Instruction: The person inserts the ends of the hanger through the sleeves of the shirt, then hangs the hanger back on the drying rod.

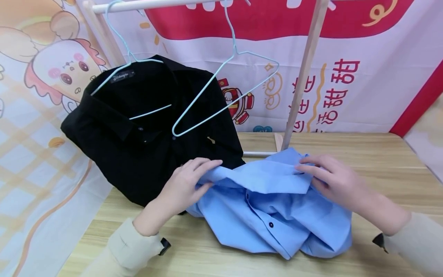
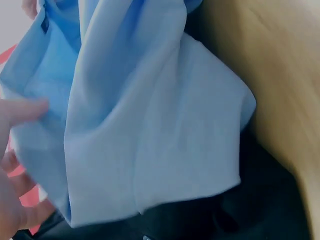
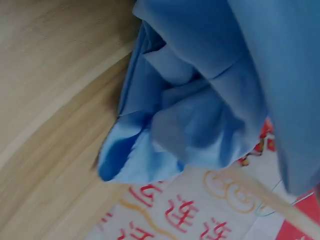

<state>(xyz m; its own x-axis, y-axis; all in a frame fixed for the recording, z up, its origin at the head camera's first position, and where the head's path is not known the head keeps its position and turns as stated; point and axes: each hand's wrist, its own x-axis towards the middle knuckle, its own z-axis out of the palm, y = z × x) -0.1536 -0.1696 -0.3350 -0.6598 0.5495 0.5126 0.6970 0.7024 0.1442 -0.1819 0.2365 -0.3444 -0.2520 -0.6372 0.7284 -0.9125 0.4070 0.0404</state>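
A crumpled light blue shirt (image 1: 277, 215) with dark buttons lies bunched on the table in the head view. My left hand (image 1: 188, 181) pinches the left end of its collar between thumb and fingers; the left wrist view shows the thumb (image 2: 30, 110) on one side of the blue cloth (image 2: 140, 125) and the fingers beyond its edge. At the collar's right end, my right hand (image 1: 332, 179) grips the fabric, its thumb partly hidden. The right wrist view is filled mostly by blue folds (image 3: 200, 115), with that hand almost out of frame.
A black shirt (image 1: 145, 154) hangs on a light blue hanger (image 1: 129, 57) at the left. Beside it a bare hanger (image 1: 235, 54) hangs from the white rack (image 1: 152, 4). The rack's right post (image 1: 304, 77) stands behind the blue shirt on the wooden table (image 1: 380, 165).
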